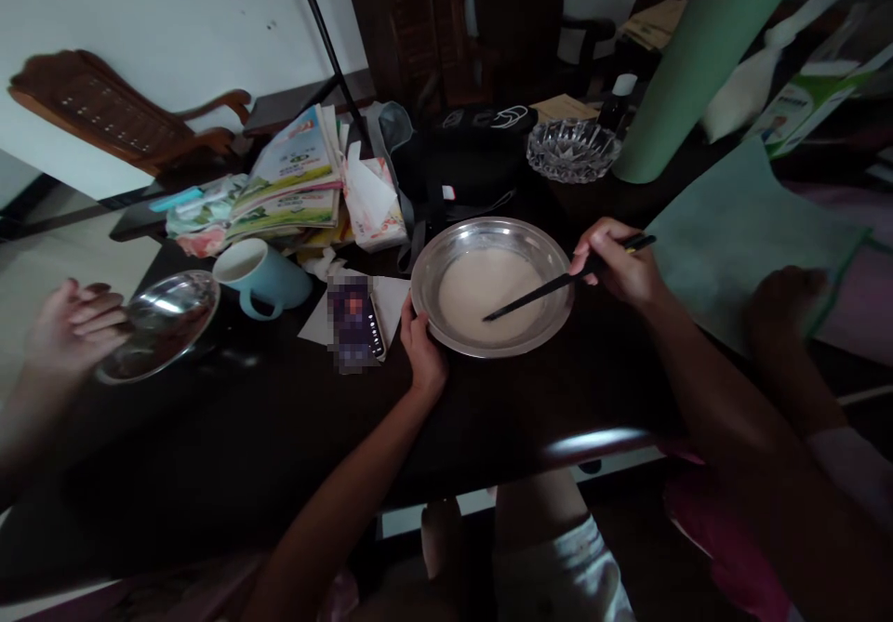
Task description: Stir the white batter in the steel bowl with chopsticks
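A round steel pan (542,243) sits on the dark table, filled with a pale, smooth batter (488,292). My left hand (420,348) grips the pan's near-left rim. My right hand (619,264) is closed around black chopsticks (540,293), whose tips rest in the batter near the pan's middle.
Another person's hand (70,329) at the far left holds a steel bowl (164,320). A light blue mug (261,276), a phone (355,323), stacked booklets (293,185), a glass ashtray (572,150), a green cylinder (698,55) and a green cloth (739,231) crowd the table. Another arm (788,315) rests at right.
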Action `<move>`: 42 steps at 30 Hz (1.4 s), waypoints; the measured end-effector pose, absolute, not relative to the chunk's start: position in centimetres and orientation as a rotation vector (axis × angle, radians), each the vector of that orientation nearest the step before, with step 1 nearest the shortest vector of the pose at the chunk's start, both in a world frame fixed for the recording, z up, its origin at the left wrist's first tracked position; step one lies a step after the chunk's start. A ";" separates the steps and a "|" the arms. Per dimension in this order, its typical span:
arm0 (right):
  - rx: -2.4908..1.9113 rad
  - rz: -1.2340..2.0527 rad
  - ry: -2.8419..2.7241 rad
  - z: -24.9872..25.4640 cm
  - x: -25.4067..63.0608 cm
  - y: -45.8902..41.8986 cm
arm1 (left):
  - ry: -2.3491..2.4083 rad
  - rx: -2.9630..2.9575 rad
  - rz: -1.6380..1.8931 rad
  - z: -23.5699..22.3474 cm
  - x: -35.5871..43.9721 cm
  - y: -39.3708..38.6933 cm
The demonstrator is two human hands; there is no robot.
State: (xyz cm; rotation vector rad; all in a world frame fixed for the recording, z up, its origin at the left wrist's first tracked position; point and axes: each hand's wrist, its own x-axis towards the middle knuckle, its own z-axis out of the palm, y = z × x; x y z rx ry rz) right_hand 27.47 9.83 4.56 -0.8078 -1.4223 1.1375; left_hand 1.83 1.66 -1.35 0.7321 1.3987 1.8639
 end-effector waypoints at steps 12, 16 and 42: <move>-0.790 1.095 -1.378 6.1 26.1 10.4 | 1.271 0.702 1.893 -1.2 1.8 1.7; -0.814 1.153 -1.486 6.3 24.5 11.2 | 1.270 0.716 1.899 -1.3 1.6 1.8; -0.878 1.006 -1.573 4.2 26.3 10.3 | 1.314 0.682 1.907 -1.2 1.4 1.9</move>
